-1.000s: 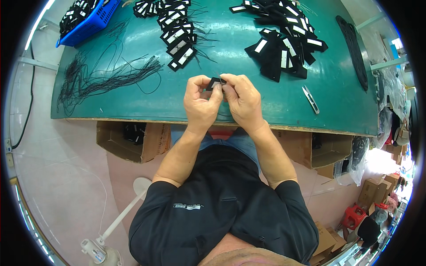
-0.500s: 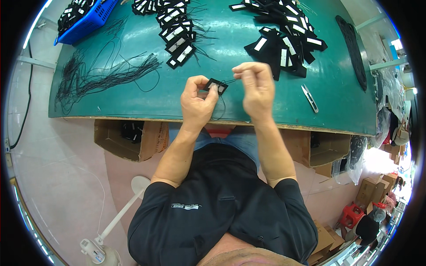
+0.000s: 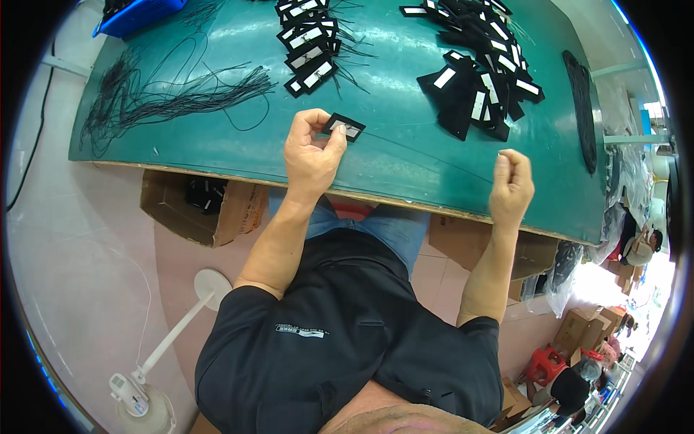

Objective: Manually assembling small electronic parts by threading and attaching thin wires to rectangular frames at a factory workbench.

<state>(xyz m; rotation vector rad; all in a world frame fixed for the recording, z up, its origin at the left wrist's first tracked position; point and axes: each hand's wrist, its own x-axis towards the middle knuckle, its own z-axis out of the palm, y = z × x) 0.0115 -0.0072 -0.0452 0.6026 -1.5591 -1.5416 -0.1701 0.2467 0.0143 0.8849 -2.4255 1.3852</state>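
My left hand [image 3: 311, 155] pinches a small black tag [image 3: 356, 129] with a pale patch, between thumb and fingers, just above the green table. A thin dark cord [image 3: 426, 157] stretches from the tag's right side toward my right hand [image 3: 511, 186]. That hand is closed, its thumb against its fingers, at the cord's far end near the table's front edge. Beyond my left hand lies a row of similar black tags [image 3: 312, 54] with cords trailing to the right. A heap of black pieces with white patches [image 3: 478, 105] lies farther right.
Loose dark cords [image 3: 181, 101] spread over the table's left side, near a blue basket [image 3: 141, 16]. A long cord bundle [image 3: 578, 108] lies by the right edge. Cardboard boxes [image 3: 242, 210] stand under the front edge, and a white fan [image 3: 130, 394] on the floor at lower left.
My right hand has moved far right and nearer to me, drawing the cord out straight; its loop below the tag is gone. The snips on the table no longer show.
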